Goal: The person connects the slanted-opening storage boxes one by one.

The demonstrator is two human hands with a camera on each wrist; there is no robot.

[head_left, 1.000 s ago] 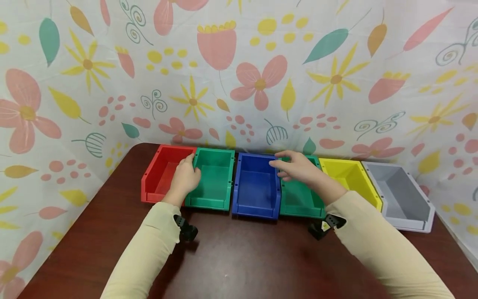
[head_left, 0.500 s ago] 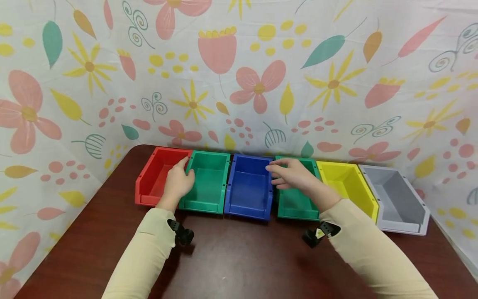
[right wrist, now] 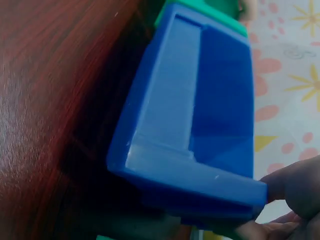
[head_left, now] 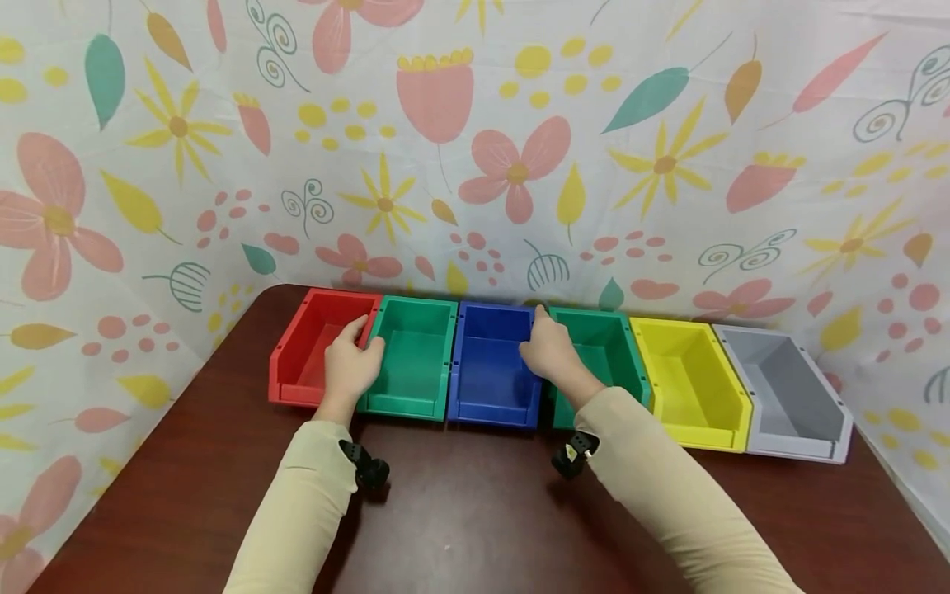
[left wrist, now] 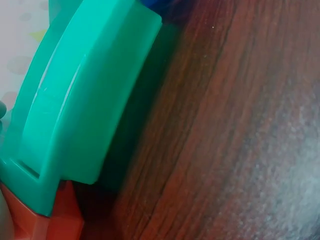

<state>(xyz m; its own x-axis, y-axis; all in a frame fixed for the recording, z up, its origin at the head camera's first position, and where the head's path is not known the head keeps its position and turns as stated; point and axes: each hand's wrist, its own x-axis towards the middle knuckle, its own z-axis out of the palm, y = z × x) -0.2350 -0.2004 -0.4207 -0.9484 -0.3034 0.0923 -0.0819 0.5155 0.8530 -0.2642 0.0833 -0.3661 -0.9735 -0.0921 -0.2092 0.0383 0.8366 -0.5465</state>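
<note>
My left hand (head_left: 349,363) straddles the adjoining walls of the red bin (head_left: 293,371) and the left green bin (head_left: 411,363). It holds the green bin's left wall, thumb on the green side and fingers on the red side. My right hand (head_left: 552,346) grips the right wall of the blue bin (head_left: 490,363); in the right wrist view its fingers (right wrist: 300,187) lie around that wall's far end. The left wrist view shows the green bin's front lip (left wrist: 95,100), with only slivers of the hand at the left edge.
Right of the blue bin, past a narrow gap, stand a second green bin (head_left: 601,355), a yellow bin (head_left: 690,371) and a grey bin (head_left: 787,388). All sit in one row on the dark wooden table (head_left: 460,511), before a flower-print cloth (head_left: 475,148).
The blue bin has shifted left against the left green bin, leaving a gap on its right. My right hand has turned down onto its right wall. My left hand stays near the red-green walls.
</note>
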